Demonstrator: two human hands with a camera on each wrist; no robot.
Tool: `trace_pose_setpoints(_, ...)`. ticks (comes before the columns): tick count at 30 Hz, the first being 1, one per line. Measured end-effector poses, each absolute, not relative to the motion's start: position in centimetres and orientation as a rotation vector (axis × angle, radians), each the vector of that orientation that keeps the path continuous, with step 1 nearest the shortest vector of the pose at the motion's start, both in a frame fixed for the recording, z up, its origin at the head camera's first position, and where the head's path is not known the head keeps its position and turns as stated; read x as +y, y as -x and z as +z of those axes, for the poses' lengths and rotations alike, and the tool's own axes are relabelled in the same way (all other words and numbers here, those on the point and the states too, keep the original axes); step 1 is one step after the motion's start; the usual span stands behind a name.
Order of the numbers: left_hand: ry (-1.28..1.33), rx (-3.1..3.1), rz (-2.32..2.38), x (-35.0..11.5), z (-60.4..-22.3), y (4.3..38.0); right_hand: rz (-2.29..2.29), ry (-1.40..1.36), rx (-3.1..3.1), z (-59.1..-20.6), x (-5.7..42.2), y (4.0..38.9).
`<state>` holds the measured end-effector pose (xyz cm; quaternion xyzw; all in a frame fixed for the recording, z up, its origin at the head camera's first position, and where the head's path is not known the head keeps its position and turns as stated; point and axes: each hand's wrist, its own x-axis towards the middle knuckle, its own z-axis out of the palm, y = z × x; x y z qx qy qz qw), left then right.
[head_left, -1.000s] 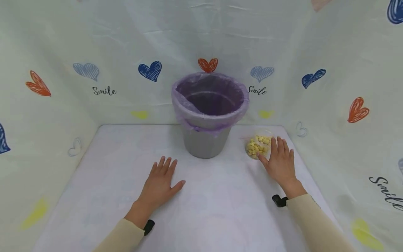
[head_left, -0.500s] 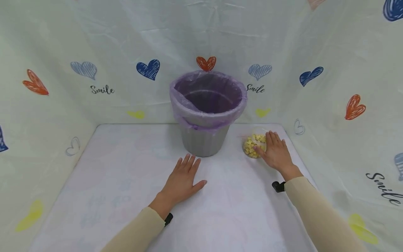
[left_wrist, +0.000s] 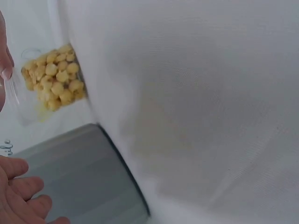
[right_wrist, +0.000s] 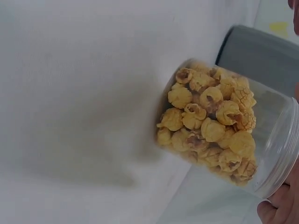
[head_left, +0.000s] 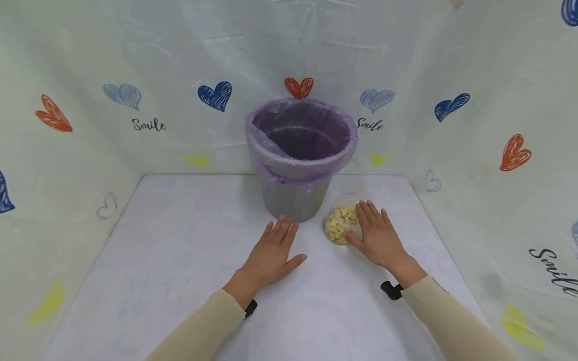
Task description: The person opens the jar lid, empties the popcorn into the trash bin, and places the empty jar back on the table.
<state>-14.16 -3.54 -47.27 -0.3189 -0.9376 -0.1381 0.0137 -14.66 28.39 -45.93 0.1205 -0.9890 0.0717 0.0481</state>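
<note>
A clear, round plastic jar [head_left: 337, 224] part-filled with yellow popcorn [right_wrist: 210, 123] is near the right front of the bin in the head view. My right hand [head_left: 380, 241] grips it around the upper rim, thumb on the near side and fingers along the right. In the right wrist view, curled fingertips [right_wrist: 271, 210] show at the jar's rim. My left hand [head_left: 270, 256] holds nothing; its fingers are spread loosely before the base of a grey bin [head_left: 293, 200]. Popcorn and jar also show upright beyond that bin in the left wrist view.
The bin stands at the back middle of the white table [head_left: 171, 240], lined with a purple bag [head_left: 298, 168] folded over its rim. Pale curtains [head_left: 167, 60] printed with hearts and "Smile" enclose the table at the back and sides.
My right hand has taken hold of the popcorn jar and brought it left, nearer the bin. My left hand has moved right to in front of the bin.
</note>
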Motion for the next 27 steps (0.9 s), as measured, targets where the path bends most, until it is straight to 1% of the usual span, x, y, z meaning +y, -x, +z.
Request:
trace_pose_setpoints(8, 1.004, -2.886, -0.393, -4.2, -46.7, 13.4, 0.224, -0.586, -2.926, -46.1, 23.4, 13.0)
trace_pose_setpoints(20, 0.925, -2.882, -0.414, -8.0, -47.3, 12.3, 0.191, -0.808, -2.836, -46.6, 17.2, 12.8)
trace_pose_setpoints(27, 0.876, -2.841, -0.425, -10.0, -47.6, 11.8, 0.201, -0.864, -2.833, -46.6, 14.9, 12.7)
